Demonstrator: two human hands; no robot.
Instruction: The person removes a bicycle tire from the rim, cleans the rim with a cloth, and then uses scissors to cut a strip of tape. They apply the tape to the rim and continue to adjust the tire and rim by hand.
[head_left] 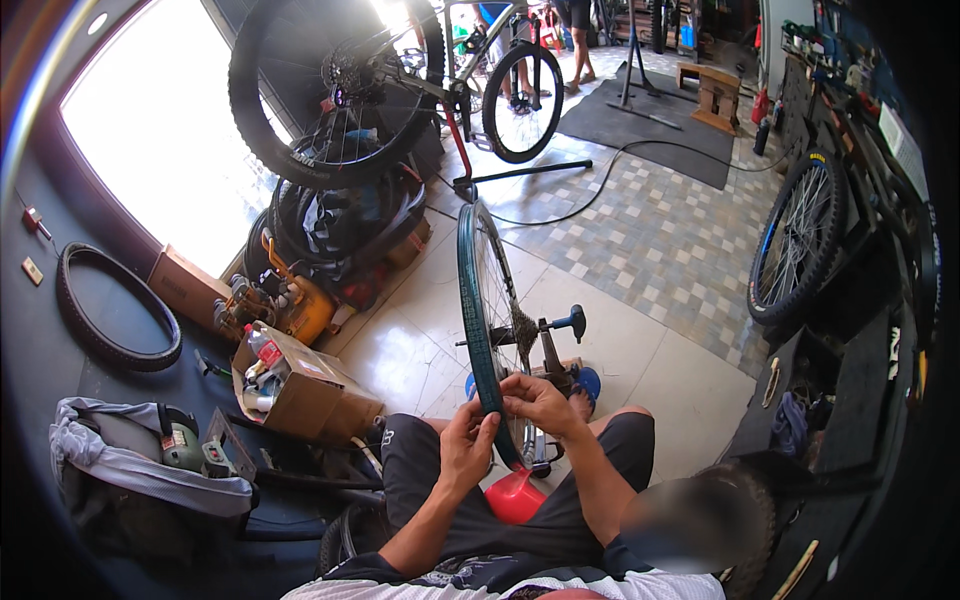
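Two hands worked on bicycle wheel (487,320) at frame centre, wheel upright in truing stand (556,352), teal rim strip on rim. Left hand (468,447) clamped around lower rim; right hand (538,402) pinched rim just beside it, fingers together. Red container (514,497) sat below, between knees. Cardboard box (300,385) of bottles lay left. Loose tyre (115,306) lay far left. Bike on repair stand (400,90) stood upper centre.

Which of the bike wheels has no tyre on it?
The teal-rimmed wheel between both hands; the other wheels carry black tyres.
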